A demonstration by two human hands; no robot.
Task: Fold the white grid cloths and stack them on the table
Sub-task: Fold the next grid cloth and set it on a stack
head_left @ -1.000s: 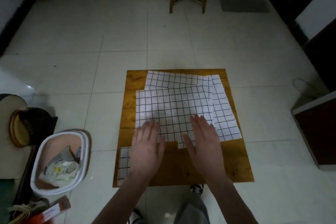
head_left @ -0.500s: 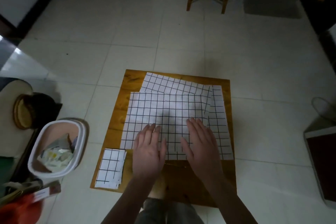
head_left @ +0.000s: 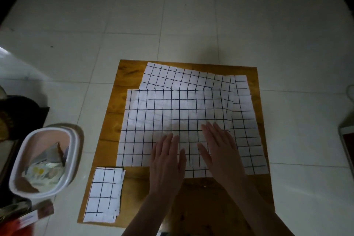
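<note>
The low square table [head_left: 134, 186] is amber wood with visible grain and a soft sheen. The white black-gridded cloths [head_left: 162, 113] on it look thin, matt and lightly creased, as does the folded one [head_left: 103, 195] at seven o'clock. The pale floor tiles [head_left: 115, 15] are smooth and glossy. At nine o'clock, the white bin [head_left: 73, 151] looks smooth plastic.

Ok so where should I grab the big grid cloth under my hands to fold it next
Probably the near edge of the big grid cloth, pinched at its two near corners from the person's side. The left hand and right hand lie flat by that edge, which lies free on the table; the far edge overlaps another cloth.
</note>
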